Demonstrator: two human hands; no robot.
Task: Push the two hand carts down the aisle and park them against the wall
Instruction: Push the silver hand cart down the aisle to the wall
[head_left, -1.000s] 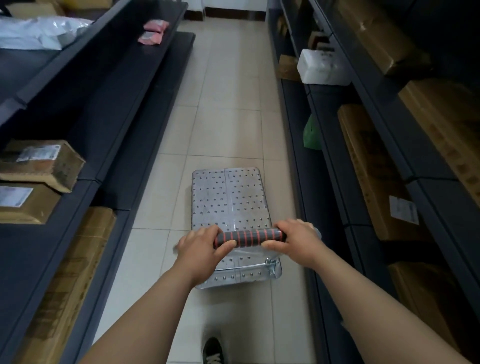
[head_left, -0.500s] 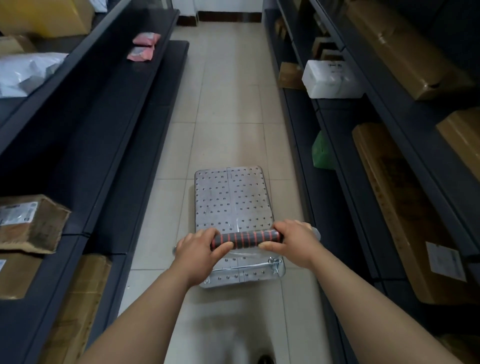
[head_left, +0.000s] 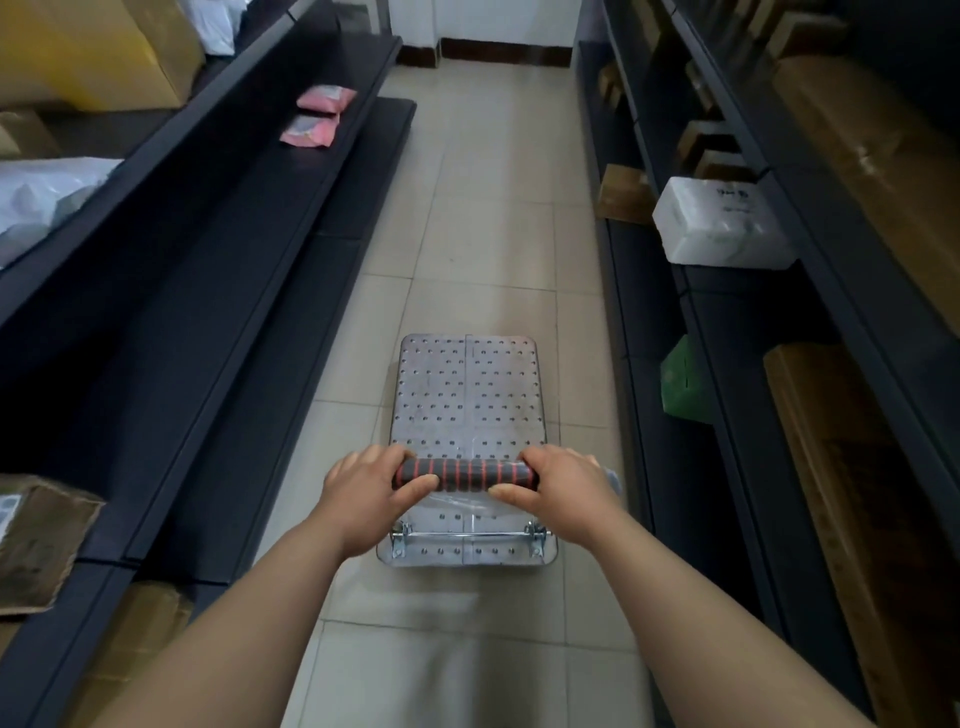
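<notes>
We stand in an aisle between the dark left shelving (head_left: 218, 291) and right shelving (head_left: 727, 364), the far wall (head_left: 488, 21) well ahead. The hand cart (head_left: 467, 395) sits mid-aisle on bare tile, slightly nearer the right racks. Our left hand (head_left: 363, 493) and right hand (head_left: 561, 493) clench its handle (head_left: 465, 474). We should push evenly, holding it centred.

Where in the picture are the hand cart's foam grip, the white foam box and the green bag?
foam grip (head_left: 467, 474): head view, on the striped middle between the hands.
white foam box (head_left: 719, 223): head view, on its top face, on the right-hand shelf.
green bag (head_left: 683, 382): head view, on its visible front side.
</notes>
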